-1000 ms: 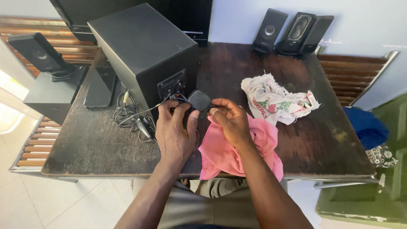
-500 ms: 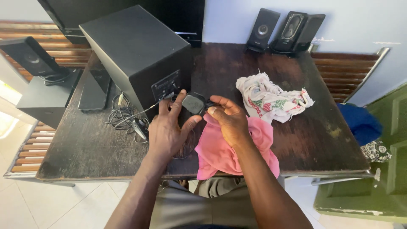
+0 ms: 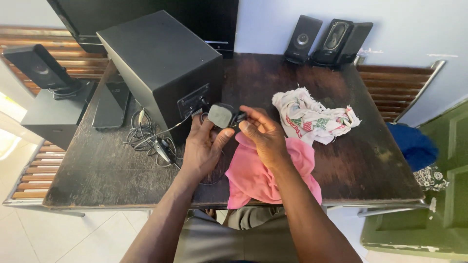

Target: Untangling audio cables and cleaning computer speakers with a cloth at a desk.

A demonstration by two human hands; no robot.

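Nearest the seated person, both forearms reach forward over the tabletop edge and angle inward until the hands almost meet. Under the right wrist lies a pink cloth, draped over the near edge. Just above it the right hand pinches the end of a black plug between thumb and fingertips, closed on it. Its partner, the left hand, curls loosely around the plug's near side, thumb pressed against it, fingers partly bent. That plug hangs just above the wood, right beside the back panel of a large black speaker box. Left of the hands a tangle of cables rests on the tabletop. Farther right sits a crumpled printed rag, and two small speakers stand against the wall.
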